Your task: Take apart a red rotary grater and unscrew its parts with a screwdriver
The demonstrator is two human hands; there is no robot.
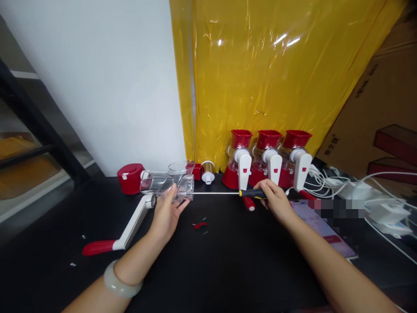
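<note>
My left hand (167, 212) grips a clear plastic grinder body (169, 184) that lies on its side on the black table (228, 261). A white crank with a red handle (120, 237) sticks out from it toward the lower left. My right hand (275, 198) is closed around the black and yellow handle of a long screwdriver (228, 193). The thin metal shaft runs left, and its tip reaches the open end of the clear body.
Three assembled red and white grinders (269, 158) stand in a row against a yellow plastic sheet (276, 65). A red base (130, 177) and a small drum part (208, 171) sit behind the clear body. Loose screws and a red bit (200, 225) lie mid-table. White cables (358, 187) and cardboard boxes (384, 121) fill the right.
</note>
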